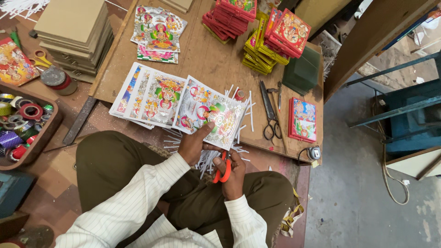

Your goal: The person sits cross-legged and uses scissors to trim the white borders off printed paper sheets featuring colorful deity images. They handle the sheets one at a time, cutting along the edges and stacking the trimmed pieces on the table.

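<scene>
Left hand [193,143], centre frame, pinches printed colour sheet [210,118] by lower edge, thumb on top. Right hand [233,173], just below, fingers closed through red-handled scissors [222,167]; blades hidden under sheet's lower edge. White paper strips [206,161] litter lap beneath. Stack of similar prints [149,95] left of held sheet on wooden board [209,59]. Black shears [270,112] right of centre.

My hands near board [216,64] edge; print stack [147,96] left, black scissors [270,112] right, boxes [271,34] behind.
</scene>
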Demonstrator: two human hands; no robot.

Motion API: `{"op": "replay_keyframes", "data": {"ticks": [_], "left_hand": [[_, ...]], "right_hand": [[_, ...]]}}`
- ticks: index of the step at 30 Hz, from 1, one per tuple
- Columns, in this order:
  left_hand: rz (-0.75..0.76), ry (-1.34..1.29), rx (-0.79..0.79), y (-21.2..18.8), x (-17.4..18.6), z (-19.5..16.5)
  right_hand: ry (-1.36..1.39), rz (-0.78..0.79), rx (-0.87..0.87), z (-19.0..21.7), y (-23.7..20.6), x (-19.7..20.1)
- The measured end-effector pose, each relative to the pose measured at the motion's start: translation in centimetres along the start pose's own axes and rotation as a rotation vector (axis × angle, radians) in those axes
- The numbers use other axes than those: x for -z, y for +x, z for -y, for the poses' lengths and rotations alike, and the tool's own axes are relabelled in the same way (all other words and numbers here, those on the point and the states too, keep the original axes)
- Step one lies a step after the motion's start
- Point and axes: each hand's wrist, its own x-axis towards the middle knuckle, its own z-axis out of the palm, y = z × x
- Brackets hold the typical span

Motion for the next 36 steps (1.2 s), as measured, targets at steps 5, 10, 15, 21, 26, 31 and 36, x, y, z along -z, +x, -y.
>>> {"op": "replay_keyframes", "data": {"ticks": [5,10,15,21,26,31,36], "left_hand": [[0.013,-0.015,-0.027,0.0,0.1,0.3],[-0.007,-0.016,0.029,0.7,0.8,1.1],[-0.007,0.018,0.081,0.9,1.8,1.0],[0.15,0.214,0.16,0.2,3.0,-2.8],[0.278,0.437,0.175,0.1,3.4,-5.5],[0.165,0.052,-0.055,0.4,2.9,-4.0],[0.014,0.051,-0.17,-0.2,1.9,-2.2]], "right_hand": [[-0.001,-0.054,-0.037,-0.8,0.1,0.0],[-0.009,-0.1,-0.066,-2.1,0.3,0.3],[0.066,-0.028,-0.054,-1.6,-0.1,1.1],[0.028,-0.088,0.031,3.0,3.6,3.8],[0.083,0.004,0.039,4.1,5.4,4.1],[0.206,-0.112,0.121,2.5,5.1,1.8],[0.269,-0.195,0.139,1.5,4.6,-0.1]]}}
